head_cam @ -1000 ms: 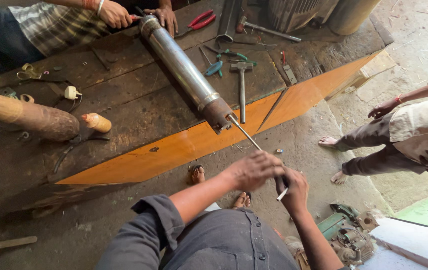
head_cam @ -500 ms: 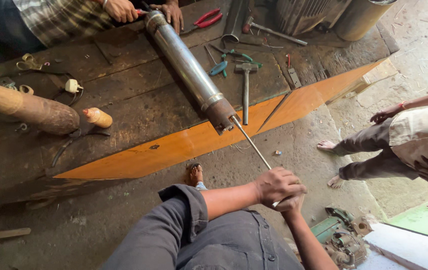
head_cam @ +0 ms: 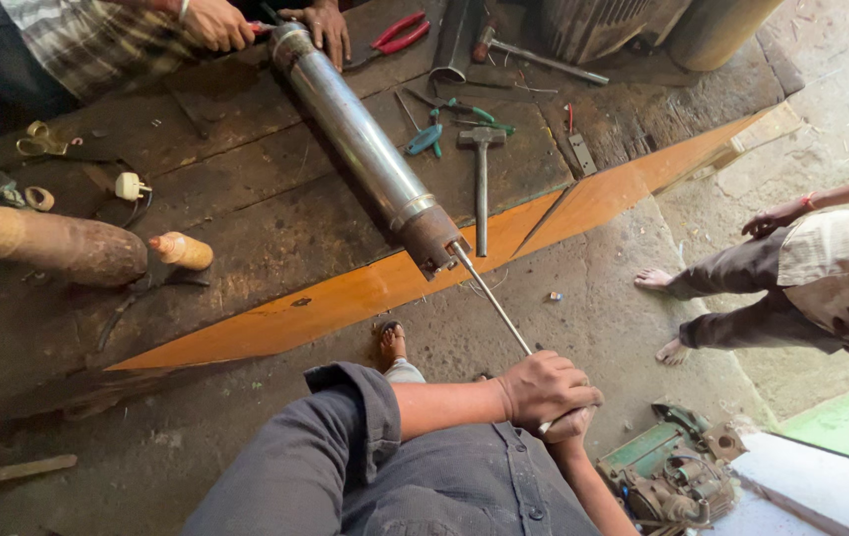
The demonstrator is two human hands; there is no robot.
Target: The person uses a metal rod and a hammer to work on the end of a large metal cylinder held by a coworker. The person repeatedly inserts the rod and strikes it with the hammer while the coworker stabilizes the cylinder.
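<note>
A dark wooden workbench (head_cam: 246, 208) carries a steel cylinder (head_cam: 360, 139), hammer (head_cam: 481, 169) and pliers (head_cam: 397, 32).

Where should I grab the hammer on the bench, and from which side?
Grip the hammer midway along its thin straight handle, coming from above. It lies flat with its head away from you, the handle end pointing at the bench's orange edge.

Left hand (head_cam: 542, 389) and right hand (head_cam: 571, 425) now closed together around end of thin steel rod (head_cam: 492, 301), nearer person's body than second ago. Hands sit farther from long steel cylinder (head_cam: 365, 149); more bare rod shows between hands and cylinder's brown end cap (head_cam: 432, 238). Left hand now covers right hand, previously apart.
</note>
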